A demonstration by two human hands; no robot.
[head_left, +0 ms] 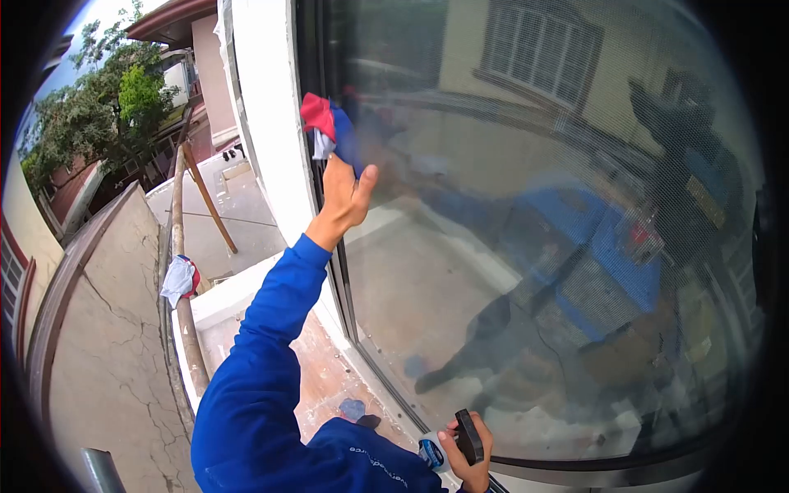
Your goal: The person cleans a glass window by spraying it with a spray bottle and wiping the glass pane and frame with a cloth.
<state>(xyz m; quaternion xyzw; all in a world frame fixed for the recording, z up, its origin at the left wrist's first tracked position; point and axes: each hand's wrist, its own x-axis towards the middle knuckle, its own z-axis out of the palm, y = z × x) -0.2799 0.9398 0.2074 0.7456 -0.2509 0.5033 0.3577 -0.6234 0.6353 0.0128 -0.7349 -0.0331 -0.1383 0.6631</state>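
Reaching up along the window's left frame, my left hand (343, 197) has its fingers around a red, white and blue cloth (319, 115), which lies against the edge of the glass (427, 271). The thumb points up, and the fingertips are partly hidden behind the cloth. Low in the view, my right hand (470, 452) is closed around a spray bottle (432, 452) with a black trigger head and a blue label. This bottle is close to the bottom window frame and the front of my blue jacket.
A wooden pole (178, 205) at the left bears another white and red cloth (177, 279). Beside it stands a cracked wall (115, 345). A metal pipe end (100, 464) shows at bottom left. A bluish item (352, 408) lies on the dusty ledge below my arm. Reflections cover the glass.
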